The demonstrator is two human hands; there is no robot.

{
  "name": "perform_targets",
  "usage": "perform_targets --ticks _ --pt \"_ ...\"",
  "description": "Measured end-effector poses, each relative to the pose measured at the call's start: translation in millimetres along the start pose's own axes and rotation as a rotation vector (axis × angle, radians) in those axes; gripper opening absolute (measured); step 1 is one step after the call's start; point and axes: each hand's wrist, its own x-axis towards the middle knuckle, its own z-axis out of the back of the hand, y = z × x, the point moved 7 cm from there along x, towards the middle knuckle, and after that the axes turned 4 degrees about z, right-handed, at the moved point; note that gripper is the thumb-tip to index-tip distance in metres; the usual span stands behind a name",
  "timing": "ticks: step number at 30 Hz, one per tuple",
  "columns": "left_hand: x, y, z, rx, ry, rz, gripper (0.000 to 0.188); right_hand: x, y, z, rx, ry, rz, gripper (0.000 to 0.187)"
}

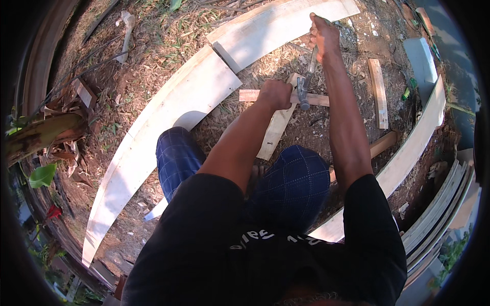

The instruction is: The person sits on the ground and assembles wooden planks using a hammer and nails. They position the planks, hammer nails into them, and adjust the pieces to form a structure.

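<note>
My right hand (325, 35) grips the far end of a hammer handle. The metal head of the hammer (302, 97) is low over a crossing of two wooden pieces, close beside my left hand; contact cannot be made out. My left hand (275, 95) is closed on a short wooden strip (250, 95) that runs left to right. Across it lies a pale wooden slat (277, 130), slanting toward my knees, with a small dark mark near its near end. Whether my left fingers also hold a nail is hidden.
Long pale curved boards (148, 122) arc around my left, and another curved board (275, 30) continues at the far side. A loose wooden strip (378, 94) lies right of my right arm. A curved plank (408, 158) and stacked boards (439, 204) are farther right. Dry leaves litter the ground.
</note>
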Motion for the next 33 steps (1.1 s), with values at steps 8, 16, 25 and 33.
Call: perform_targets --ticks 8,16,25,33 --pt "-4 -36 -4 0.094 0.003 -0.141 0.033 -59 32 47 0.052 -0.179 0.136 0.021" --pt "-1 -55 -4 0.111 -0.035 -0.102 0.035 -52 35 78 0.097 -0.127 0.118 0.032" --pt "-9 27 -16 -0.291 0.164 0.126 0.043 -37 11 -36 0.025 0.112 -0.036 0.033" --pt "138 112 -9 -0.611 -0.484 0.074 0.039 -36 21 -60 -0.243 0.094 0.109 0.052"
